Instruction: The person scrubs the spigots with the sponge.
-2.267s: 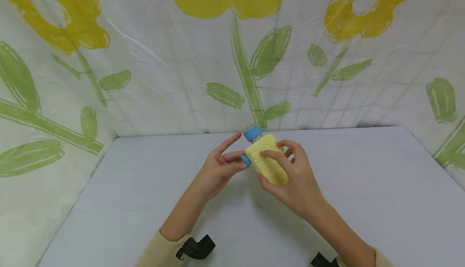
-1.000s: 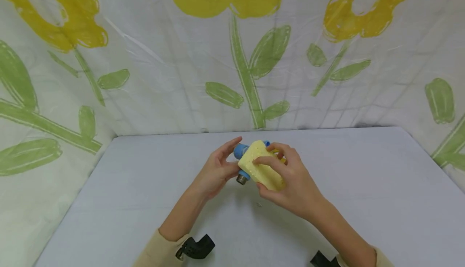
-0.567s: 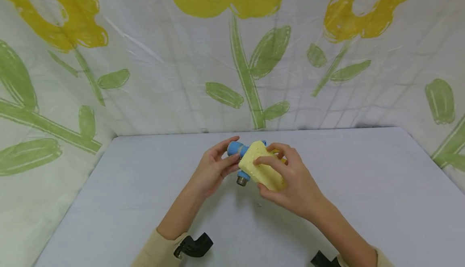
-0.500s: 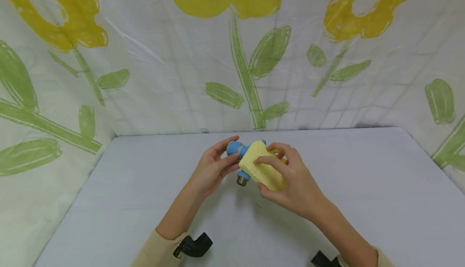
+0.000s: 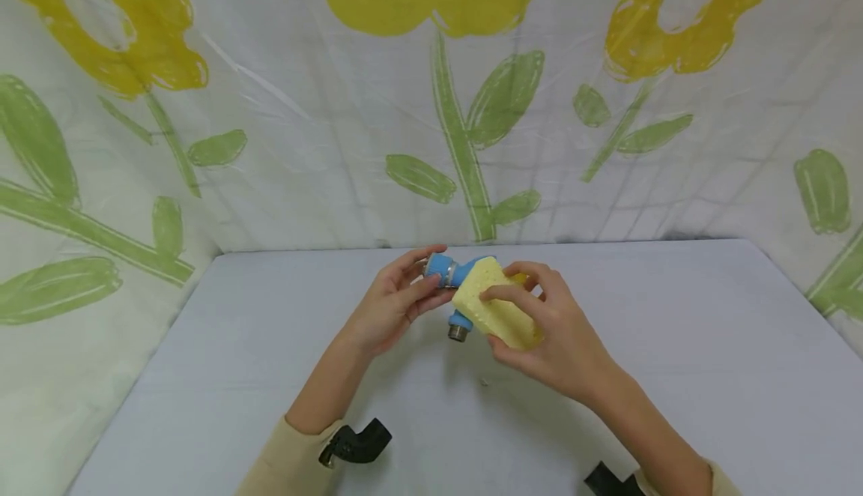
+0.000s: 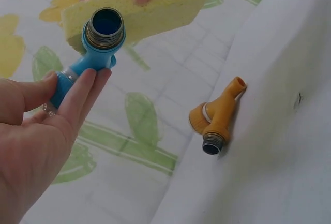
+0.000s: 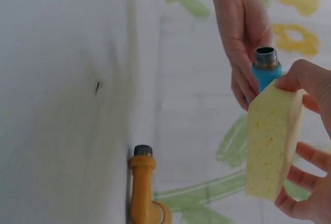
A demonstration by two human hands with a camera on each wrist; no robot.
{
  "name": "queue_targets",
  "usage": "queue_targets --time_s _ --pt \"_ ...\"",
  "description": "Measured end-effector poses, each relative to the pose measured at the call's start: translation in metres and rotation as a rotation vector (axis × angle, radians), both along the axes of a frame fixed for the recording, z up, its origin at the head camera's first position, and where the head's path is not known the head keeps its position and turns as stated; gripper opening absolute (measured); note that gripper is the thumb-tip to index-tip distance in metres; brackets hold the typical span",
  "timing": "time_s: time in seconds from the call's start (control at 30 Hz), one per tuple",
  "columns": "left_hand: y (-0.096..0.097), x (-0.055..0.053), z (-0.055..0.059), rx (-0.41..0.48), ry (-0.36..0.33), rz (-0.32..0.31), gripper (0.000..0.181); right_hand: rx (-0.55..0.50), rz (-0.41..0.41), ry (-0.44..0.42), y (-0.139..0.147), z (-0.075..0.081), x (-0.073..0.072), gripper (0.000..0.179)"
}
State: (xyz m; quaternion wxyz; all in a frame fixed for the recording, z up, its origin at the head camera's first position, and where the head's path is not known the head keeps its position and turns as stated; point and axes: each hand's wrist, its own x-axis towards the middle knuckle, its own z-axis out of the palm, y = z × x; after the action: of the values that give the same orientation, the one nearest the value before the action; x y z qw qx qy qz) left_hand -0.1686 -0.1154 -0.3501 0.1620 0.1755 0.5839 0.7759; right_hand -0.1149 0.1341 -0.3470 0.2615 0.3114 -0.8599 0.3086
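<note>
My left hand (image 5: 401,297) pinches the ribbed collar of a blue branched pipe fitting (image 5: 441,267) between thumb and fingers. In the left wrist view, the threaded metal mouth of the blue fitting (image 6: 103,45) faces the camera, and straight fingers lie along its underside. A pale yellow sponge (image 5: 495,305) is gripped by my right hand (image 5: 556,331), thumb on the near edge and fingers over the top. The sponge (image 7: 271,146) lies against the blue fitting and covers much of its body in the head view.
An orange fitting (image 6: 220,113) of similar shape, also with a threaded metal end, lies on the white table (image 5: 236,346); the sponge mostly hides it in the head view. A tiny dark-edged scrap (image 6: 298,100) is on the tabletop. Behind the table hangs a flower-printed sheet (image 5: 303,144).
The blue fitting has turned, its ribbed collar swinging from the far side to the left. My left fingers have shifted onto that collar. The sponge stays in my right hand, now tilted slightly differently.
</note>
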Motion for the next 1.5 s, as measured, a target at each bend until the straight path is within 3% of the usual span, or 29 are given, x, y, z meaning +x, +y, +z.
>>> queue_targets --time_s 0.27,0.67,0.93,1.13,1.3,1.5 --pt "0.008 -0.004 0.009 -0.102 0.149 0.045 0.042 -0.046 0.002 -0.029 0.007 0.001 0.002 0.051" --pt "0.018 -0.011 0.021 -0.140 0.274 0.090 0.039 -0.138 -0.002 -0.064 0.016 0.003 0.002 0.055" --pt "0.020 -0.011 0.024 -0.108 0.266 0.113 0.039 -0.193 0.015 -0.157 0.021 0.006 0.003 0.056" --pt "0.018 -0.011 0.025 -0.119 0.273 0.146 0.039 -0.238 0.078 -0.212 0.021 0.007 0.005 0.056" --pt "0.019 -0.011 0.024 -0.135 0.268 0.191 0.039 -0.196 0.043 -0.179 0.021 0.008 0.005 0.056" --pt "0.025 -0.011 0.024 -0.157 0.264 0.292 0.038 -0.162 0.019 -0.134 0.021 0.009 0.005 0.056"
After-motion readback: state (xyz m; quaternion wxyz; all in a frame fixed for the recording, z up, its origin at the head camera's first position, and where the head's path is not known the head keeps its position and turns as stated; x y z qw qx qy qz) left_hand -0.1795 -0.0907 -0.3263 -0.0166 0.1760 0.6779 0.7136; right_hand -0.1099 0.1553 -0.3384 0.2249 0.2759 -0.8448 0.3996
